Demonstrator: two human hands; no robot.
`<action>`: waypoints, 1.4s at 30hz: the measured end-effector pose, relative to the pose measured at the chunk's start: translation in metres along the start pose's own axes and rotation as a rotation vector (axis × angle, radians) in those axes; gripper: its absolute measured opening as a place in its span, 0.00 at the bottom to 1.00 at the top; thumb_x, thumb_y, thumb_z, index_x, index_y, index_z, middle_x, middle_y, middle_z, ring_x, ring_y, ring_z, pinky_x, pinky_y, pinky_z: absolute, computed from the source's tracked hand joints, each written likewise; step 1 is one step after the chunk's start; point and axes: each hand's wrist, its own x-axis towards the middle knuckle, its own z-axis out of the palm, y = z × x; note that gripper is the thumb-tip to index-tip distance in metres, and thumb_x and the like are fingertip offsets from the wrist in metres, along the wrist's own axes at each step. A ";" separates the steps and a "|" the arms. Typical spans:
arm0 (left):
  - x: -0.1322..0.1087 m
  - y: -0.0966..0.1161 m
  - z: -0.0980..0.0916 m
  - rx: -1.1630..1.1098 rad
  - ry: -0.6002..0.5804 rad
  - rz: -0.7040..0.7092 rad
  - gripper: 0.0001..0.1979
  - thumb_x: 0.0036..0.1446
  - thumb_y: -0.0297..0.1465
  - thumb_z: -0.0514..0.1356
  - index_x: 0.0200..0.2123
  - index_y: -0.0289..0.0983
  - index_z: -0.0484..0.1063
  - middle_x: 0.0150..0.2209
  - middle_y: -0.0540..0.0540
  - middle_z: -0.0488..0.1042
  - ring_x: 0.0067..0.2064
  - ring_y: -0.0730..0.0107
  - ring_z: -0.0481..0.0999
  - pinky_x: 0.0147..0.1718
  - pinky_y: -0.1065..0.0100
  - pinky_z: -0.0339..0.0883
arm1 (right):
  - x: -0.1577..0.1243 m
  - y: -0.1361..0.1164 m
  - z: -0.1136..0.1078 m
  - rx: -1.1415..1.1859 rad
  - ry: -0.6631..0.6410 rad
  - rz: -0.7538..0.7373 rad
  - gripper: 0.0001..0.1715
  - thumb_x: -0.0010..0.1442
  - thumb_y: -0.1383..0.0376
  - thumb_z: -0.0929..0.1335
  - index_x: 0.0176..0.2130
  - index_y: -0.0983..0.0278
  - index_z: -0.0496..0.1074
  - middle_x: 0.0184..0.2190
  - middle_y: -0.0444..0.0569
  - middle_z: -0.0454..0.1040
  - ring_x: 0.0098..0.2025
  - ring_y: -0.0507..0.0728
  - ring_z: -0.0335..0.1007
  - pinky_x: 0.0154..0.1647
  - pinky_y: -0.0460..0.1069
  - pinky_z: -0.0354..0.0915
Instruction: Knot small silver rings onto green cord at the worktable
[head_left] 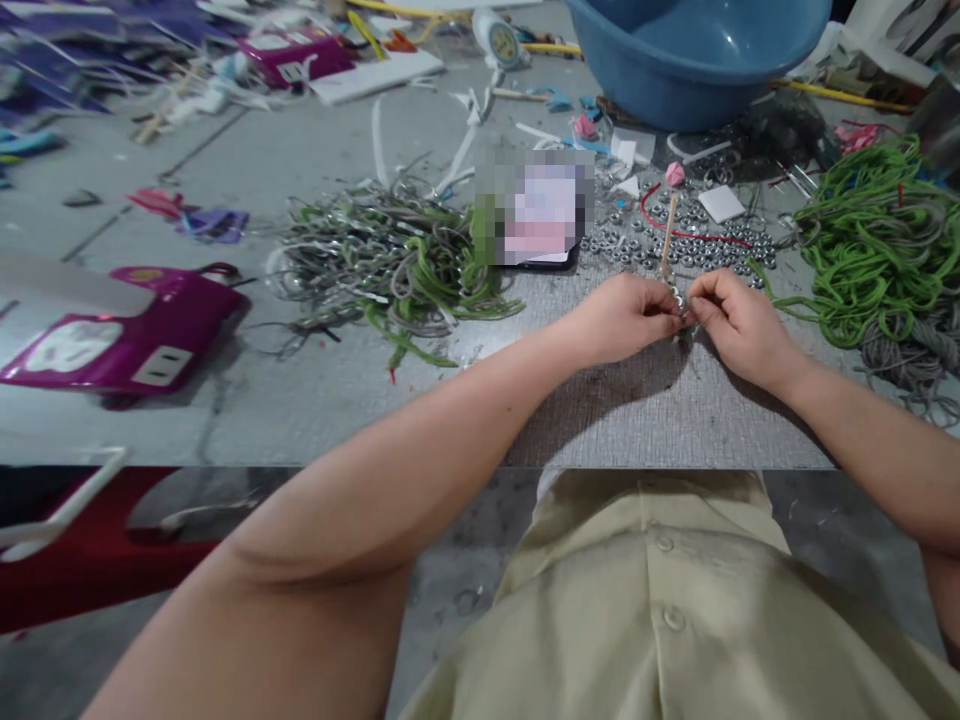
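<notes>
And there, left hand and right hand pinch together on a small metallic piece in front of the blue basin, a purple casing with unreadably blurred labels well left of it!

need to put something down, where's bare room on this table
Mostly bare: the table's front strip between purple casing and left forearm, below the tangled cords. Crowded: metal rings beyond left hand and right hand; green cords at far right.

Gray tbl w/ blue basin, green cords & sm. metal rings.
</notes>
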 end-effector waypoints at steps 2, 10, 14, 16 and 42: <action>0.000 -0.002 0.000 0.018 0.012 0.024 0.08 0.56 0.26 0.57 0.25 0.34 0.70 0.18 0.56 0.63 0.23 0.79 0.62 0.27 0.73 0.55 | 0.000 0.000 -0.001 -0.025 0.003 0.007 0.08 0.62 0.60 0.61 0.37 0.61 0.65 0.33 0.48 0.74 0.33 0.55 0.66 0.37 0.51 0.60; 0.004 -0.011 0.006 0.281 0.094 0.095 0.09 0.55 0.26 0.56 0.32 0.34 0.78 0.25 0.51 0.74 0.27 0.75 0.67 0.30 0.72 0.57 | -0.002 -0.002 -0.001 -0.271 -0.161 -0.010 0.09 0.60 0.62 0.65 0.35 0.63 0.74 0.32 0.50 0.76 0.34 0.57 0.69 0.38 0.52 0.60; 0.005 -0.012 0.008 0.305 0.071 0.098 0.11 0.56 0.27 0.56 0.34 0.35 0.80 0.28 0.49 0.78 0.29 0.74 0.71 0.31 0.71 0.59 | -0.002 -0.005 -0.003 -0.325 -0.200 -0.029 0.10 0.60 0.62 0.66 0.35 0.62 0.76 0.32 0.50 0.77 0.34 0.57 0.69 0.40 0.52 0.60; 0.004 -0.011 0.008 0.319 0.064 0.089 0.11 0.56 0.26 0.56 0.34 0.35 0.80 0.28 0.47 0.79 0.30 0.73 0.72 0.32 0.71 0.59 | -0.001 -0.007 -0.004 -0.341 -0.217 -0.038 0.10 0.59 0.62 0.66 0.35 0.62 0.76 0.31 0.49 0.76 0.33 0.57 0.69 0.39 0.52 0.60; 0.003 -0.013 0.011 0.342 0.079 0.080 0.12 0.54 0.26 0.60 0.41 0.34 0.79 0.34 0.46 0.80 0.33 0.70 0.76 0.33 0.70 0.65 | 0.001 -0.013 -0.014 -0.463 -0.354 0.009 0.10 0.59 0.61 0.68 0.39 0.63 0.76 0.33 0.50 0.78 0.35 0.58 0.70 0.36 0.51 0.57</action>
